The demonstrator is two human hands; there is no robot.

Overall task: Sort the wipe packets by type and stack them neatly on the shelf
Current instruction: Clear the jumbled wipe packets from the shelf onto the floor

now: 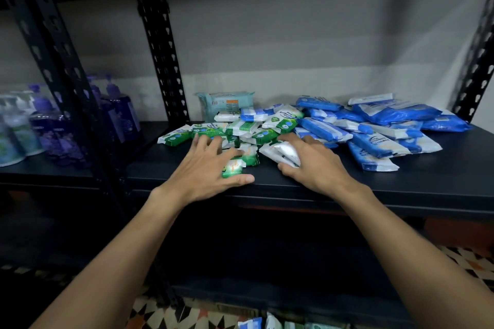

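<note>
A jumbled pile of green-and-white wipe packets (242, 128) lies mid-shelf, with a heap of blue packets (374, 125) to its right. One pale teal packet (224, 103) stands against the back wall. My left hand (205, 168) lies spread over a green packet (235, 165) at the pile's front, fingers straight, thumb along the shelf edge. My right hand (312, 163) curls over white packets (283, 152), thumb tucked at their near edge.
The dark shelf (401, 181) has black slotted uprights (163, 61) at left and right. Purple and clear pump bottles (117, 115) fill the neighbouring shelf to the left. Below, more packets (267, 322) sit over a patterned tile floor.
</note>
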